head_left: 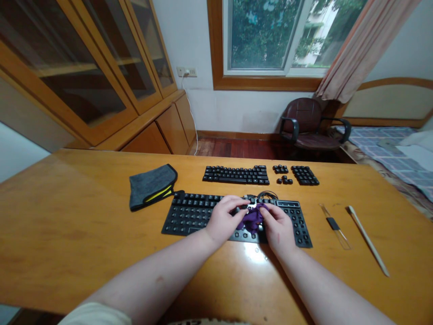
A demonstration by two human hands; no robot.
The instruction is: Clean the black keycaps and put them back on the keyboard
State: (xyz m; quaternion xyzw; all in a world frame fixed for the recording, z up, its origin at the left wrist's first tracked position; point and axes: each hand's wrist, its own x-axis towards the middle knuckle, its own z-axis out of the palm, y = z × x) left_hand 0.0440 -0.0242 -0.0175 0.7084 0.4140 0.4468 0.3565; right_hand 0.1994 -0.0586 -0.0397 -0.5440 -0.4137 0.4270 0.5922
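A black keyboard (192, 212) lies in front of me with most of its keycaps off and the switches bare; its top row still carries caps. Over its right-middle part spreads a soft purple lump (252, 221), putty or cloth, I cannot tell which. My right hand (279, 225) pinches the lump's right upper edge between thumb and fingers. At its left edge is my left hand (225, 219), thumb and forefinger closed near the top row of keys. The lump partly covers the switches, and my left hand hides several more.
Removed keycaps (236, 175) sit in keyboard order behind, with number-pad caps (305, 175) to their right. A folded grey cloth (152, 185) lies left. On the right are a wire keycap puller (333, 224) and a thin pale brush or stick (368, 241). A coiled cable (268, 195) touches the keyboard's back.
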